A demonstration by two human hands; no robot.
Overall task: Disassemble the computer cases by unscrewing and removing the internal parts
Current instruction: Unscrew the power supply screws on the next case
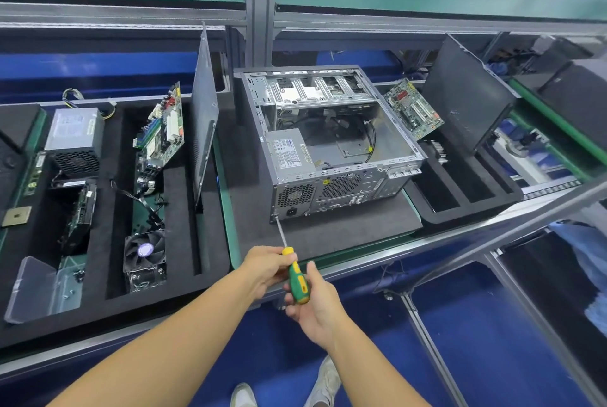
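Head view, and we're at the back of the computer case [328, 143], sitting open side up on a dark mat [345, 232] in the middle of the counter [226, 206]. The screwdriver [297, 278] is in play: right-hand grip [315, 304] clamped round the green and yellow handle, left-hand grip [267, 267] pinching the yellow collar up front, likely to steady the long shaft while the other hand turns. The tip sits at the lower left corner of the rear panel, just beside the power socket. It looks like a screw pinning the power supply [289, 153], the grey box in the near left corner of the case. My read: that unit is the next part out.

Around it, a foam tray [184, 226] on the left carries a removed supply box [75, 130], a circuit board [161, 130] on edge, a cooling fan [144, 255] and a side panel [203, 117] upright in a slot. To the right, a second board [412, 109] leans just beside the case, with a second panel [466, 101] behind it. In the way: loose cables [369, 137] inside the case could snag when the supply lifts.
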